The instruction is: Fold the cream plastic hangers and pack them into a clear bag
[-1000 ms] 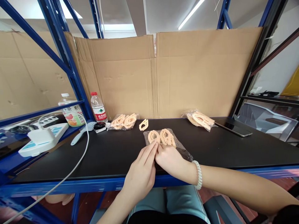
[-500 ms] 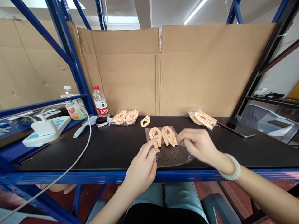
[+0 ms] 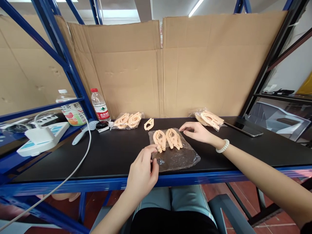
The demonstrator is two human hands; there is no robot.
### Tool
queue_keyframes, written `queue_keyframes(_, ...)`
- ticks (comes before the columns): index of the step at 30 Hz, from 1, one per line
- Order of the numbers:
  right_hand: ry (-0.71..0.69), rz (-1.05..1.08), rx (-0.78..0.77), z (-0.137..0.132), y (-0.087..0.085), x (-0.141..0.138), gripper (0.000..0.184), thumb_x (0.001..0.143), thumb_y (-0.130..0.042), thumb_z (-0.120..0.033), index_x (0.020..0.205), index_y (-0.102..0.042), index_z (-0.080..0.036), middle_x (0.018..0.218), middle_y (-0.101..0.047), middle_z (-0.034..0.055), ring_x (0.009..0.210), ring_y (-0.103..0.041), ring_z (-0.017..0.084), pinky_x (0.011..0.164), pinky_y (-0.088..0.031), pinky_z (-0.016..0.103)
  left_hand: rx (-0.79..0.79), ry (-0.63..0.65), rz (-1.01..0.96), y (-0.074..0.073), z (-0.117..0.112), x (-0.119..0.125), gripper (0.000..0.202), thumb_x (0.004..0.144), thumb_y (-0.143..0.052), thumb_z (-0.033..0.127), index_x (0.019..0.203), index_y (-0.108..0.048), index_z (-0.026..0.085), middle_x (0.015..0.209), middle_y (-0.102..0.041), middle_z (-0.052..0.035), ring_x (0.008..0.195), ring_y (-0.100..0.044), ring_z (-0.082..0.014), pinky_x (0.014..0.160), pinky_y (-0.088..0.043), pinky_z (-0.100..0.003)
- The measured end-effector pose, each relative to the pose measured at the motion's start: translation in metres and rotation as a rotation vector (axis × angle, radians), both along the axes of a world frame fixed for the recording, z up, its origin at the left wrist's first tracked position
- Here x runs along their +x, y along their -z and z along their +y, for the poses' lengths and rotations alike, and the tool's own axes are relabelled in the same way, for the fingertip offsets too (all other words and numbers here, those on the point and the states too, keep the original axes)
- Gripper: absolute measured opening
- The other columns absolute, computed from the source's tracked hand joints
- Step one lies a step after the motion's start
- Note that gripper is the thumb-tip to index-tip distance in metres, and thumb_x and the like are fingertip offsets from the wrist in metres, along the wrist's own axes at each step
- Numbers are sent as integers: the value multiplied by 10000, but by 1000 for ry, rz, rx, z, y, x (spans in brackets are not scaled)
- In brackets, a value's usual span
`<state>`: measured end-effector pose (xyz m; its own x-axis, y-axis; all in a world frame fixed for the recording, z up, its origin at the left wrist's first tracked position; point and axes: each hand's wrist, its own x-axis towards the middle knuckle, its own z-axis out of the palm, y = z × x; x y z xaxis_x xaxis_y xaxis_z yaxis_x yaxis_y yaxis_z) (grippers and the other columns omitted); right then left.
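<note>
In the head view a clear plastic bag [image 3: 179, 160] lies flat on the black tabletop [image 3: 117, 156]. Two bundles of beige looped plastic pieces, perhaps folding hangers, sit side by side in its far half: a left bundle [image 3: 160, 140] and a right bundle [image 3: 174, 138]. The near half of the bag is wrinkled film. My left hand [image 3: 143, 167] is at the bag's left edge, fingertips touching it beside the left bundle, thumb apart from the fingers. At the far right corner is my right hand [image 3: 196, 131], fingers stretched out, with no bundle in it.
Behind the bag lie a loose beige piece [image 3: 149, 124], a filled bag [image 3: 128, 120] and another filled bag [image 3: 208, 119]. A phone [image 3: 243, 127] is at right. A hairbrush [image 3: 84, 132], water bottle [image 3: 100, 107] and white cable [image 3: 80, 162] are left. Cardboard [image 3: 122, 71] walls the back.
My right hand has moved up and away from the bundles to the bag's far right corner, its fingers straighter. My left hand has shifted slightly down and left. The view has tilted a little.
</note>
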<state>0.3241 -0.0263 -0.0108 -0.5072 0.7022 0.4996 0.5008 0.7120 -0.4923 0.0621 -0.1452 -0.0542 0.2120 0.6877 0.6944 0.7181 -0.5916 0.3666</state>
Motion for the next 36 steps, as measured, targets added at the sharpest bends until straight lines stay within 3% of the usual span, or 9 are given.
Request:
queue_keyframes(3,-70,-83,71,-5,-2,-3,243,798,-502,-84,900,-709,-161,943,-699,64,861,-635,164,807,-499,310,6,-68,27,0,0,1,274,855,-473,149,1117,-458,227,1148,-583,-80,1020,-615,-215,772,-554,-330)
queue_keyframes(9,-64,-235,184,-3,0,1,316,774,-468,-1,860,-722,-169,867,-698,54,845,-614,177,807,-485,321,62,-158,81,-3,-1,2,206,836,-482,143,1021,-520,225,1016,-596,-54,910,-629,-207,706,-543,-312)
queue_keyframes(20,-3,-353,215,-2,1,7,328,766,-445,2,806,-726,-161,869,-703,61,883,-599,193,804,-488,326,77,-134,116,-4,-1,2,259,810,-446,92,1022,-520,223,985,-608,-39,888,-612,-189,703,-521,-289)
queue_keyframes(27,68,-302,260,4,-3,6,315,773,-435,-13,829,-713,-151,920,-701,74,904,-608,202,851,-483,349,73,-90,120,-6,-3,2,266,809,-460,94,1038,-502,222,1046,-604,-55,986,-575,-223,821,-482,-351)
queue_keyframes(32,15,-369,308,24,-15,-18,341,792,-425,-15,944,-705,-136,971,-704,85,931,-617,202,873,-478,343,68,-64,114,-7,-3,3,259,811,-455,89,1030,-501,220,1065,-603,-59,1003,-567,-230,846,-468,-368)
queue_keyframes(36,-58,-551,355,65,-23,-57,430,777,-432,6,1125,-655,-110,1112,-679,118,1054,-594,234,910,-465,354,83,-69,126,-8,-3,3,248,809,-459,92,1017,-516,214,1059,-610,-60,986,-573,-228,828,-473,-361)
